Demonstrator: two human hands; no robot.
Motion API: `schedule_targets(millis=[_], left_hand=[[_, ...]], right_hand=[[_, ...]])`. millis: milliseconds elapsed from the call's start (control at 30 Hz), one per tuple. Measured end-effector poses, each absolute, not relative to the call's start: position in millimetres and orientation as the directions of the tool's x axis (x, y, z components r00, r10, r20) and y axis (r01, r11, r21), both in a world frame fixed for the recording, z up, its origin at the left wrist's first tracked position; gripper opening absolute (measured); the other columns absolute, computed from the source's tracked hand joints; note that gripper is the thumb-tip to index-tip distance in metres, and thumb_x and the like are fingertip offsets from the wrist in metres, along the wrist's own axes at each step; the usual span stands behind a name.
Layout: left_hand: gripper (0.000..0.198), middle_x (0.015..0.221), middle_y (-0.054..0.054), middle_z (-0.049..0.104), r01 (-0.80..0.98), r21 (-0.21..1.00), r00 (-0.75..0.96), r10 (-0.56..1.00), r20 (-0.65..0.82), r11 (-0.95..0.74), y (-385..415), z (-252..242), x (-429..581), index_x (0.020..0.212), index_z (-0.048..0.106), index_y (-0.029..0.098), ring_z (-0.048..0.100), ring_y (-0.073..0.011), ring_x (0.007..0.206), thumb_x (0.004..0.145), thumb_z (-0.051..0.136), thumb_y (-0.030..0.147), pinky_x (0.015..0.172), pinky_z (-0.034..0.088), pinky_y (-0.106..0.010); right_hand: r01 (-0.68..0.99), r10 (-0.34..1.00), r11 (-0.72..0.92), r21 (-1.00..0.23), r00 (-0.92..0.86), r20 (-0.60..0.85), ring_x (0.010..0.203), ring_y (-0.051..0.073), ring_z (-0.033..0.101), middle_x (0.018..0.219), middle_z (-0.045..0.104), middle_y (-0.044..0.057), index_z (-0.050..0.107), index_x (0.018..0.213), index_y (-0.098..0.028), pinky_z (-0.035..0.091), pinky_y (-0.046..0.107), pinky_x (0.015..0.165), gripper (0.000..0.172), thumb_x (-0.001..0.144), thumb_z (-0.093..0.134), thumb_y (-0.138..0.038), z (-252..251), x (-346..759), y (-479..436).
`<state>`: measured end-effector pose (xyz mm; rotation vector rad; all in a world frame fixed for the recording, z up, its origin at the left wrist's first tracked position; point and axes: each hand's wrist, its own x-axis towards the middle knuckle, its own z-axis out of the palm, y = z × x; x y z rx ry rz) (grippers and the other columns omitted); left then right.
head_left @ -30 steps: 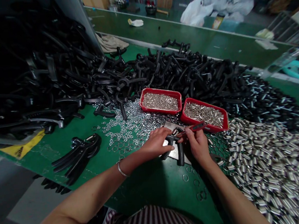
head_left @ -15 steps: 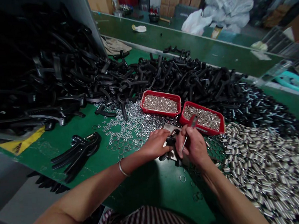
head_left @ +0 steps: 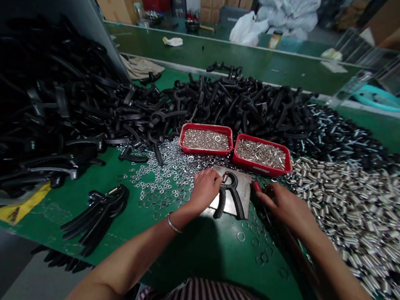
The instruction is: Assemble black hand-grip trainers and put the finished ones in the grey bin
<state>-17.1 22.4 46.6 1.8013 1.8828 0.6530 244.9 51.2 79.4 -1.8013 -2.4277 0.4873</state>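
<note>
A black hand-grip exerciser (head_left: 232, 194) lies on a small metal plate (head_left: 245, 183) on the green table. My left hand (head_left: 205, 187) rests on its left side, fingertips at the spring end. My right hand (head_left: 283, 204) is low on the table to the right of the plate, apart from the exerciser. Its fingers are curled around a thin red-handled tool (head_left: 257, 186), whose red end pokes out toward the plate.
Two red trays (head_left: 185, 133) (head_left: 238, 152) of small metal parts stand behind the plate. Loose washers (head_left: 163, 176) lie to the left, metal sleeves (head_left: 348, 202) to the right. Black handle parts (head_left: 216, 97) are heaped behind. Assembled exercisers (head_left: 100, 212) lie stacked at the left.
My right hand has pulled back from the exerciser and dropped to the table at the right with the tool. The exerciser now lies uncovered on the plate; my left hand stays at it.
</note>
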Motion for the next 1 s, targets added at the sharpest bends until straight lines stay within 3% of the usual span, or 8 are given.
schedule_targets(millis=[100,167,233,300,367,533,667,1000], left_hand=[[0.024,0.106,-0.007,0.065,0.803,0.585,0.058,0.993,0.105,-0.109,33.6,61.5,-34.3,0.1,0.065,0.019,0.056,-0.0234,0.104,0.1,0.043,0.029,0.095,0.041,-0.041],[0.025,0.112,-0.007,0.065,0.843,0.493,0.118,0.969,0.216,-0.213,55.0,75.5,-54.7,0.113,0.064,0.02,0.057,-0.0223,0.107,0.1,0.043,0.027,0.096,0.041,-0.039],[0.027,0.112,-0.01,0.066,0.933,0.307,0.123,0.966,0.226,-0.19,85.4,88.3,-77.3,0.115,0.064,0.019,0.058,-0.0231,0.106,0.099,0.043,0.023,0.095,0.043,-0.038],[0.026,0.106,-0.015,0.068,0.991,0.097,0.076,0.987,0.139,-0.09,116.2,96.7,-96.4,0.106,0.069,0.012,0.062,-0.0264,0.102,0.096,0.046,0.018,0.09,0.046,-0.039],[0.024,0.098,-0.018,0.069,0.999,-0.008,0.05,0.996,0.075,-0.05,138.2,99.1,-108.2,0.095,0.071,0.008,0.065,-0.0286,0.097,0.091,0.048,0.013,0.085,0.048,-0.039],[0.031,0.104,-0.022,0.068,0.998,-0.049,0.038,0.994,0.105,-0.033,145.8,88.3,-112.4,0.106,0.068,0.004,0.066,-0.0307,0.1,0.093,0.041,0.008,0.085,0.05,-0.041],[0.03,0.108,-0.021,0.066,0.998,-0.059,0.034,0.994,0.103,-0.028,144.6,83.9,-111.5,0.109,0.067,0.005,0.066,-0.0314,0.101,0.094,0.042,0.009,0.084,0.051,-0.04],[0.027,0.103,-0.021,0.066,0.999,-0.039,-0.022,0.987,0.16,0.029,148.3,73.0,-110.5,0.106,0.065,0.003,0.067,-0.0317,0.098,0.096,0.041,0.011,0.083,0.052,-0.041]], right_hand=[[0.836,0.915,0.382,-0.393,-0.403,0.031,0.09,0.027,0.068,0.104,0.071,0.012,0.064,0.108,-0.02,0.05,0.038,0.076,0.033,0.096,0.051,-0.048,87.9,237.1,69.4],[0.756,0.86,0.501,-0.422,-0.491,0.142,0.093,0.026,0.065,0.102,0.07,0.01,0.066,0.105,-0.02,0.049,0.038,0.081,0.026,0.097,0.051,-0.039,94.9,219.3,90.3],[0.688,0.781,0.622,-0.375,-0.578,0.235,0.092,0.025,0.063,0.098,0.069,0.009,0.069,0.097,-0.019,0.047,0.037,0.081,0.023,0.097,0.051,-0.033,103.0,189.3,114.9],[0.639,0.691,0.723,-0.262,-0.666,0.281,0.093,0.025,0.059,0.093,0.068,0.009,0.071,0.092,-0.019,0.045,0.036,0.083,0.021,0.097,0.053,-0.028,110.3,151.3,140.7],[0.613,0.629,0.776,-0.147,-0.737,0.248,0.092,0.025,0.057,0.09,0.069,0.011,0.072,0.089,-0.016,0.042,0.037,0.086,0.02,0.095,0.054,-0.023,113.5,113.4,165.9],[0.584,0.595,0.804,-0.113,-0.793,0.133,0.093,0.024,0.057,0.088,0.07,0.012,0.072,0.08,-0.014,0.039,0.036,0.092,0.009,0.085,0.065,-0.015,95.0,64.1,208.7],[0.591,0.614,0.788,-0.172,-0.774,0.155,0.098,0.024,0.056,0.096,0.07,0.01,0.07,0.087,-0.016,0.038,0.035,0.094,0.007,0.085,0.064,-0.014,77.6,66.2,213.5],[0.591,0.689,0.72,-0.365,-0.672,0.27,0.091,0.022,0.058,0.09,0.069,0.009,0.063,0.083,-0.016,0.041,0.036,0.092,0.012,0.087,0.055,-0.009,73.6,66.5,212.5]])
